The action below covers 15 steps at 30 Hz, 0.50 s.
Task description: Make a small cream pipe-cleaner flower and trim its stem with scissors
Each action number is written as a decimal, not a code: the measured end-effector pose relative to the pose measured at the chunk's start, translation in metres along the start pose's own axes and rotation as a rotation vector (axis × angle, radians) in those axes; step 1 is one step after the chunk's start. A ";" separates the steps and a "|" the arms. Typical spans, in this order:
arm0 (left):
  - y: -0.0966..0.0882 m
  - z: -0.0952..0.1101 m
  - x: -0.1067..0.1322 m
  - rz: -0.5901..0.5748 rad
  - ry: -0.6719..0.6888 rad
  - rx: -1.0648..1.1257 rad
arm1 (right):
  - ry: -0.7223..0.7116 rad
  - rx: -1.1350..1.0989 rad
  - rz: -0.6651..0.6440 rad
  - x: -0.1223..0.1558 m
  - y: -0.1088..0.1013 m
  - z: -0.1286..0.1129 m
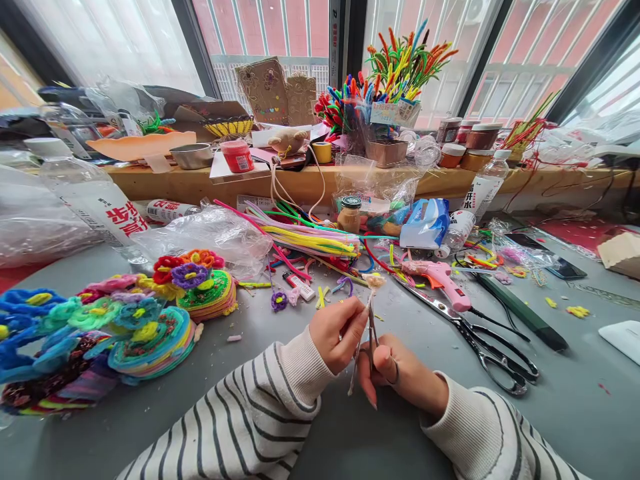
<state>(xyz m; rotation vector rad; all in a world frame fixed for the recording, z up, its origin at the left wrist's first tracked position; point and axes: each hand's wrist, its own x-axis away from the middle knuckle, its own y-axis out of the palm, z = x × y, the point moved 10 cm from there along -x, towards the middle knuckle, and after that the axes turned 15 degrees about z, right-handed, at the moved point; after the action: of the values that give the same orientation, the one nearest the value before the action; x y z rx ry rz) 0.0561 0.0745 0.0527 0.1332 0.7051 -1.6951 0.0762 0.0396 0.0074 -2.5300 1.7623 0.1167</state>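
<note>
My left hand (pixel 337 333) pinches a thin pale pipe cleaner (pixel 369 303) with a fuzzy tan tip, held upright above the grey table (pixel 280 427). My right hand (pixel 400 373) grips a small pair of scissors (pixel 373 333), thumb through a loop, blades pointing up along the stem. The two hands touch near the table's front middle. Both sleeves are white with dark stripes.
Stacks of pipe-cleaner flowers (pixel 140 327) lie at the left. Large scissors (pixel 480 340), a pink glue gun (pixel 440 277) and a dark green rod (pixel 520 313) lie at the right. Loose pipe cleaners (pixel 305 237), a plastic bag (pixel 210 237), bottles and a cluttered wooden shelf (pixel 310 180) stand behind.
</note>
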 end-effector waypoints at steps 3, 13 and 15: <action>0.000 -0.001 0.000 -0.001 0.001 -0.003 | -0.004 -0.016 0.010 0.000 -0.001 -0.001; 0.003 -0.001 0.001 -0.034 -0.023 0.016 | 0.000 -0.045 0.033 0.000 -0.005 0.003; 0.003 -0.002 0.001 -0.034 -0.040 0.018 | -0.027 -0.017 0.026 0.000 -0.004 -0.001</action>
<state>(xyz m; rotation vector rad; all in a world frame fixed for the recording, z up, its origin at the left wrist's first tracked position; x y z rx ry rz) 0.0578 0.0744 0.0495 0.1003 0.6655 -1.7324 0.0801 0.0406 0.0083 -2.5054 1.7933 0.1667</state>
